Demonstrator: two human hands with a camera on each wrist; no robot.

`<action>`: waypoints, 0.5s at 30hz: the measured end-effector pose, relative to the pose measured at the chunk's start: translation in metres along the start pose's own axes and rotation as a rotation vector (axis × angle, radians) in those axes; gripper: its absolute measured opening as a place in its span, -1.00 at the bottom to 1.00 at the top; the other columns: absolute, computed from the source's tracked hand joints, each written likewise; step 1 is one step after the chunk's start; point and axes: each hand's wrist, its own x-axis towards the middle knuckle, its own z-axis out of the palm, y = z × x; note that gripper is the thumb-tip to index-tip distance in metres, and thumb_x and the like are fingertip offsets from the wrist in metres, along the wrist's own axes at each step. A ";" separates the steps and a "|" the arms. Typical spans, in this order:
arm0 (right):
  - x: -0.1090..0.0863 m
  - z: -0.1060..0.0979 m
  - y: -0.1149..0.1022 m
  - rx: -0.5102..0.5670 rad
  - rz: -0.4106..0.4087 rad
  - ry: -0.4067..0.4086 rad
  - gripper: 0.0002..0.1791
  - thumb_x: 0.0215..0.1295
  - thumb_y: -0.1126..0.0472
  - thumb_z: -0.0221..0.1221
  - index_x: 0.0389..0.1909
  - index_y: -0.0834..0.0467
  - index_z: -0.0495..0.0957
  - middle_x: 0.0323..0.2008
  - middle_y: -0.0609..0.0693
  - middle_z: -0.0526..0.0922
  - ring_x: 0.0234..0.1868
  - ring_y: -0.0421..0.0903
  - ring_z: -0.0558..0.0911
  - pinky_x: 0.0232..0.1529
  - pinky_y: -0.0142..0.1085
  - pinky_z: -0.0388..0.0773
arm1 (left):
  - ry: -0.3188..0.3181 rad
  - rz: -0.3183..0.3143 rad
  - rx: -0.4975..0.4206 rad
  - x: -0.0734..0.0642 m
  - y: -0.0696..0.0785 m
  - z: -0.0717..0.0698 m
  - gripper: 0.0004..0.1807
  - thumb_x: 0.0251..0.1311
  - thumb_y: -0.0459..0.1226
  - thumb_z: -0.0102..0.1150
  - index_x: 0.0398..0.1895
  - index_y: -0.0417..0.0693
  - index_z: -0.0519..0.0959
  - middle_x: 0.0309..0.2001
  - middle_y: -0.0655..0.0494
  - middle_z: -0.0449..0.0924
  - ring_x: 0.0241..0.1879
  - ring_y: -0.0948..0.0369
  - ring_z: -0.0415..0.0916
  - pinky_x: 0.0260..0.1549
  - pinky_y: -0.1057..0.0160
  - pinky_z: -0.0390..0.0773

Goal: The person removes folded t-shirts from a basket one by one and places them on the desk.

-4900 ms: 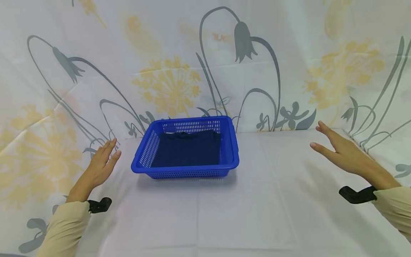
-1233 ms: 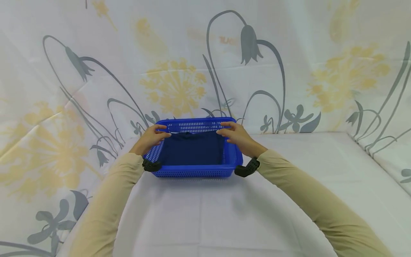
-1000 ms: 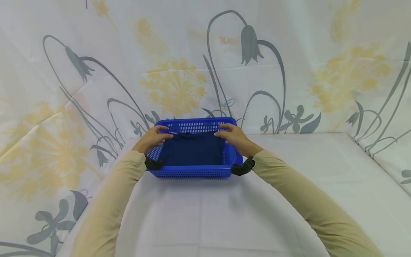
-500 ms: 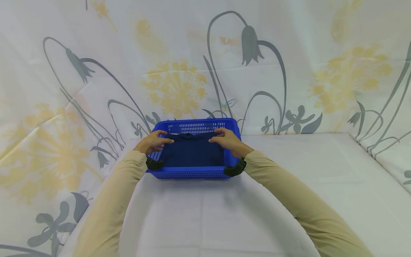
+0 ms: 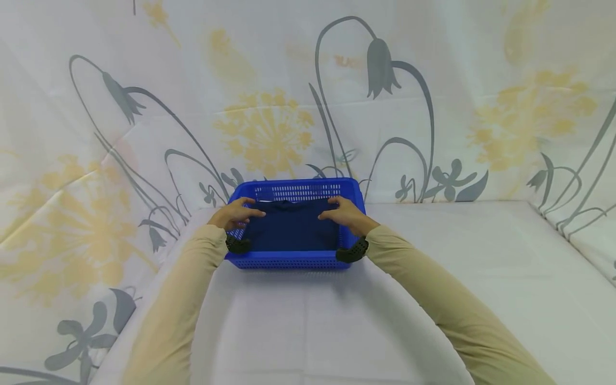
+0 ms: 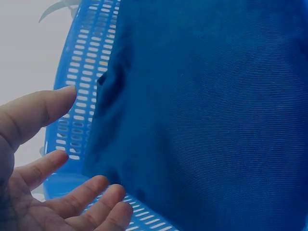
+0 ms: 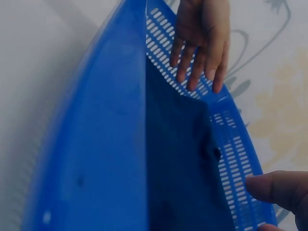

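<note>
A folded dark navy cloth (image 5: 291, 230) lies flat inside a blue plastic basket (image 5: 289, 255) with slotted walls. My left hand (image 5: 237, 214) hovers at the basket's left side, thumb and fingers spread apart. In the left wrist view its fingertips (image 6: 115, 192) are near a corner of the cloth (image 6: 202, 106), and nothing is gripped. My right hand (image 5: 347, 214) is over the cloth's right side, thumb pointing inward, fingers loosely bent. The right wrist view shows only part of its thumb (image 7: 276, 187) and another fingertip at the edge, with the left hand (image 7: 204, 43) across the basket.
The basket stands on a white cloth-covered table (image 5: 298, 321), close to the back. A white curtain (image 5: 269, 59) with grey and yellow flowers hangs behind and along the sides. A black wrist camera (image 5: 353, 250) sits on the right wrist, just over the basket's front rim.
Both hands have come in from far out at either side to above the basket. Over the last second the right hand has shifted slightly inward and nearer. Cloth and basket look unmoved.
</note>
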 end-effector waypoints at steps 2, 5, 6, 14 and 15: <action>0.001 0.000 0.001 -0.011 0.021 -0.006 -0.23 0.28 0.19 0.22 0.44 0.25 0.12 0.44 0.25 0.06 0.41 0.21 0.10 0.33 0.11 0.06 | -0.012 -0.012 0.009 0.003 -0.002 0.001 -0.19 0.29 -0.21 0.19 0.50 -0.10 0.00 0.20 -0.16 0.15 -0.26 0.16 0.30 -0.28 0.22 0.42; 0.002 0.001 0.002 -0.013 0.058 -0.024 -0.22 0.28 0.18 0.22 0.45 0.23 0.11 0.44 0.26 0.07 0.41 0.22 0.10 0.32 0.13 0.08 | -0.040 -0.025 0.008 0.005 -0.004 0.003 -0.17 0.30 -0.22 0.17 0.51 -0.12 -0.04 0.35 -0.26 0.04 0.07 -0.03 0.31 -0.16 0.16 0.41; 0.002 0.001 0.002 -0.014 0.068 -0.031 -0.21 0.27 0.18 0.23 0.46 0.23 0.10 0.43 0.26 0.09 0.40 0.22 0.13 0.31 0.12 0.11 | -0.047 -0.030 0.006 0.006 -0.005 0.004 -0.16 0.30 -0.22 0.17 0.51 -0.13 -0.06 0.40 -0.28 -0.03 0.20 -0.10 0.21 -0.10 0.13 0.39; 0.003 0.002 0.003 0.013 0.118 -0.091 -0.20 0.29 0.19 0.21 0.46 0.25 0.06 0.42 0.28 0.08 0.39 0.20 0.16 0.27 0.02 0.25 | -0.049 -0.067 0.023 0.012 -0.007 0.006 -0.13 0.29 -0.18 0.18 0.53 -0.09 -0.08 0.46 -0.28 -0.11 0.36 -0.18 0.01 -0.13 0.15 0.36; 0.003 0.002 0.003 0.009 0.124 -0.097 -0.20 0.29 0.18 0.21 0.47 0.25 0.06 0.43 0.27 0.07 0.39 0.20 0.16 0.26 0.02 0.26 | -0.050 -0.068 0.025 0.012 -0.007 0.006 -0.14 0.29 -0.17 0.17 0.53 -0.10 -0.08 0.46 -0.27 -0.11 0.35 -0.17 0.02 -0.16 0.16 0.35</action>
